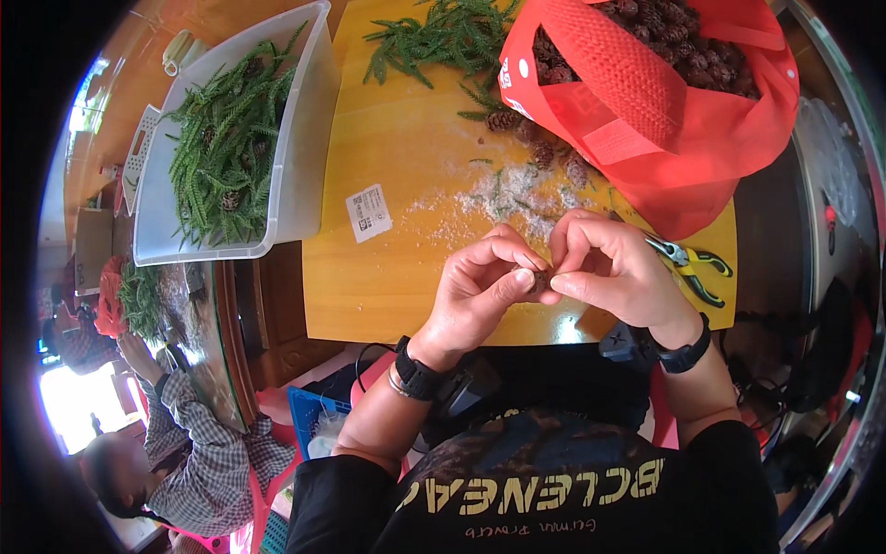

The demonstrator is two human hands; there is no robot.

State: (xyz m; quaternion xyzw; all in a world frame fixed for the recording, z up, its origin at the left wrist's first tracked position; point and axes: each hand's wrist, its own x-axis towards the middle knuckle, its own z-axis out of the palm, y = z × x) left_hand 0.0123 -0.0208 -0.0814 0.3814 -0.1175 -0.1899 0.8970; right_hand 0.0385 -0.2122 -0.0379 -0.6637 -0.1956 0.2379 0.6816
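Note:
Over the near part of the yellow table, my two hands meet at a small brown pine cone (539,282). My left hand (484,288) pinches it between thumb and fingers. The fingertips of my right hand (604,268) are pinched together right beside the cone; whatever thin piece they may hold is too small to make out. Close to my right hand lie pliers (685,263) with yellow and black handles. White flakes (517,194) are scattered beyond my hands, with a few loose pine cones (574,168) at their far side.
A red bag (701,157) full of pine cones stands far right. Green artificial sprigs (452,42) lie at the back. On the left, a clear plastic bin (305,138) holds more sprigs, near a white label (369,213). Another person (194,452) in a checked shirt sits at a left-hand table.

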